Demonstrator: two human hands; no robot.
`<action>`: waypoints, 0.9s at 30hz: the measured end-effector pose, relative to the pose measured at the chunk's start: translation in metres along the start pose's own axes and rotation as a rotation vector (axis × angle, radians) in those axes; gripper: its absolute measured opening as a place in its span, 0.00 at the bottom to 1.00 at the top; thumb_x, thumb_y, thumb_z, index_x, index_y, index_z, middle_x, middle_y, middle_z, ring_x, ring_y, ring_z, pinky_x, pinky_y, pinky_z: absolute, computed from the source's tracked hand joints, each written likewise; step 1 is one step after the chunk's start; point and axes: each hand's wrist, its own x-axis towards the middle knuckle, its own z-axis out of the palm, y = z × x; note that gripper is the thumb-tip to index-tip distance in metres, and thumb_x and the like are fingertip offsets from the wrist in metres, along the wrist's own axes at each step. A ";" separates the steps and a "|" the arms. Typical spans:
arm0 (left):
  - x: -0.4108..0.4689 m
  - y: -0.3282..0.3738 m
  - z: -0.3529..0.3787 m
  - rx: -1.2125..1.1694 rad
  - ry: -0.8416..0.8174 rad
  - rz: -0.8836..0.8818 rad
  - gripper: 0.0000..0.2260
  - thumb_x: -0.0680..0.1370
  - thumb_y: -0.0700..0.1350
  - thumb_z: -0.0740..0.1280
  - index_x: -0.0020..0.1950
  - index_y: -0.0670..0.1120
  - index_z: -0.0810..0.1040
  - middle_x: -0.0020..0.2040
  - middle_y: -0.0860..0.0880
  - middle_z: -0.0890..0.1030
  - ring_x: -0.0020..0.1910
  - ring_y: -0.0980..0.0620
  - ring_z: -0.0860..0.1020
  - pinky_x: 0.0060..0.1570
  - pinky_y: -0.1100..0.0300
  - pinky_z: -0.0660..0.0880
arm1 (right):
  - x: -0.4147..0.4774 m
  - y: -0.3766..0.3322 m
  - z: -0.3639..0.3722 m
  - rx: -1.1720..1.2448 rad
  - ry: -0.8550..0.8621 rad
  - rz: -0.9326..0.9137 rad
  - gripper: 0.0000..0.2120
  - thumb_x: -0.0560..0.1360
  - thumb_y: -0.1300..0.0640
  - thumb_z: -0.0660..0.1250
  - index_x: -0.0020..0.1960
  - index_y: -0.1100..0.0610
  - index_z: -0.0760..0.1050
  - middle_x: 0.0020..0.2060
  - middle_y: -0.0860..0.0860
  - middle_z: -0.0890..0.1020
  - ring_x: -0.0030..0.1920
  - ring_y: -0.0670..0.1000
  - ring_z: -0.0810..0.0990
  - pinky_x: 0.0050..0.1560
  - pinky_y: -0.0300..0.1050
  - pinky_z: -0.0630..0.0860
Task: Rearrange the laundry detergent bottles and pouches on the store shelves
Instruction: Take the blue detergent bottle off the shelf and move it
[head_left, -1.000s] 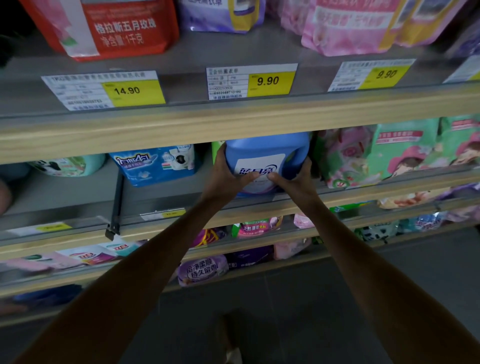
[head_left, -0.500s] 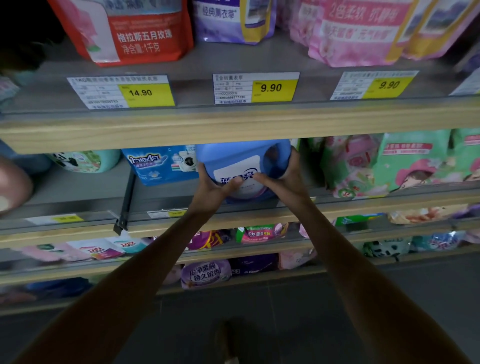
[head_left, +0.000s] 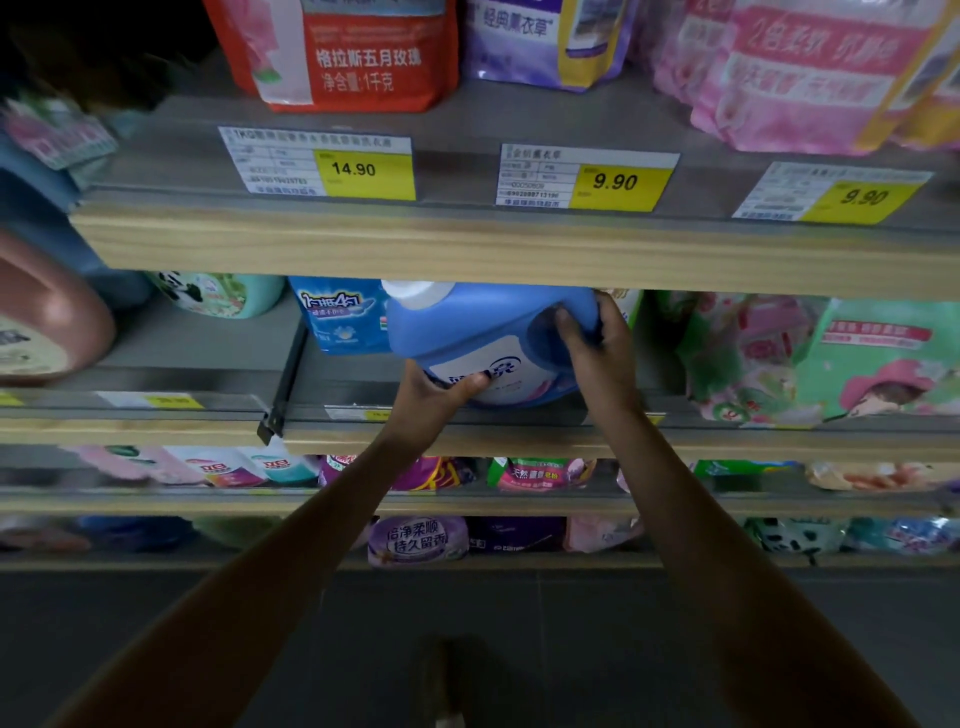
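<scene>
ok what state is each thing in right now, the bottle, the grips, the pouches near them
blue bottle, white cap on, held in both grips at the front of the second shelf
left grip, curled round the bottle's lower corner, thumb on the label
right grip, fingers wrapped at the bottle's handle
red pouch, upright on the top shelf
blue pouch, standing behind the bottle, partly hidden
pink bottle, blurred, unclear

The one view comes from a camera on the person's head, facing the store shelves and tilted down. It sits near: both forearms run up from the lower edge to the left hand (head_left: 426, 405) and right hand (head_left: 597, 364) on the blue detergent bottle (head_left: 467, 322) at mid-frame. The wooden shelf edge (head_left: 467, 244) bows under the wide lens; dark floor (head_left: 545, 623) fills the bottom
</scene>
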 end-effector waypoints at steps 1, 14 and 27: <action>0.000 0.001 -0.001 0.009 -0.010 -0.006 0.16 0.74 0.36 0.69 0.59 0.49 0.73 0.52 0.56 0.81 0.53 0.62 0.80 0.46 0.70 0.77 | -0.001 0.000 -0.001 0.002 -0.016 0.006 0.13 0.76 0.58 0.66 0.61 0.59 0.73 0.53 0.51 0.78 0.53 0.47 0.75 0.48 0.27 0.72; -0.030 -0.011 -0.025 0.169 -0.003 -0.098 0.18 0.78 0.42 0.64 0.60 0.29 0.68 0.45 0.33 0.73 0.49 0.36 0.73 0.43 0.68 0.76 | -0.028 -0.039 0.015 -0.218 -0.077 -0.240 0.17 0.70 0.59 0.71 0.55 0.67 0.78 0.49 0.59 0.80 0.50 0.55 0.77 0.54 0.53 0.73; -0.049 0.021 -0.028 0.069 0.073 -0.052 0.16 0.74 0.37 0.70 0.57 0.52 0.73 0.53 0.56 0.79 0.51 0.67 0.78 0.48 0.76 0.74 | -0.051 -0.054 0.003 -0.068 -0.096 -0.154 0.15 0.69 0.61 0.70 0.55 0.63 0.77 0.49 0.58 0.79 0.52 0.56 0.77 0.52 0.47 0.74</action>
